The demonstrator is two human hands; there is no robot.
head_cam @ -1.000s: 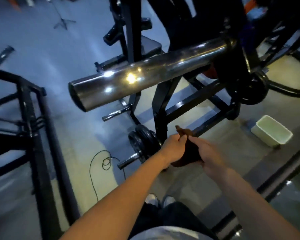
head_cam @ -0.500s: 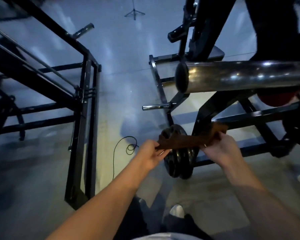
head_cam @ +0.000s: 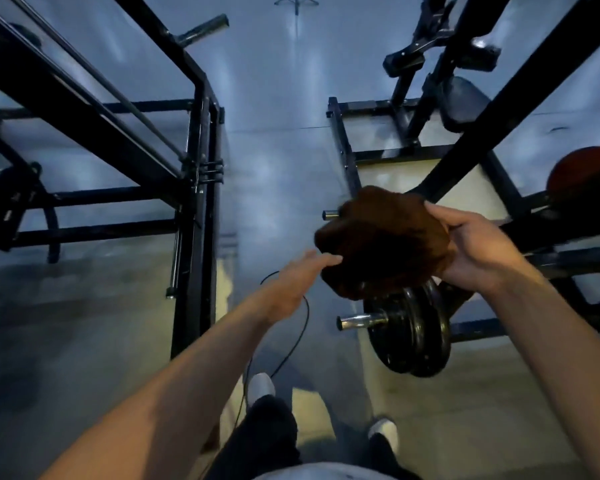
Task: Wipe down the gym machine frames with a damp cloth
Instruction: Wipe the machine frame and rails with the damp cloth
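No readable text, label or number anywhere.

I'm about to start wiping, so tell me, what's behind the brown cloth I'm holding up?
Behind the brown cloth, a black frame bar runs diagonally and black weight plates sit lower down on a chrome peg. The cloth covers where the bar meets the frame.

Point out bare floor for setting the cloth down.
Free: the floor strip between the left rack and right machine frame. Crowded: near the feet, where a cable trails beside the weight plates. The right hand holds the cloth; the left hand touches it.
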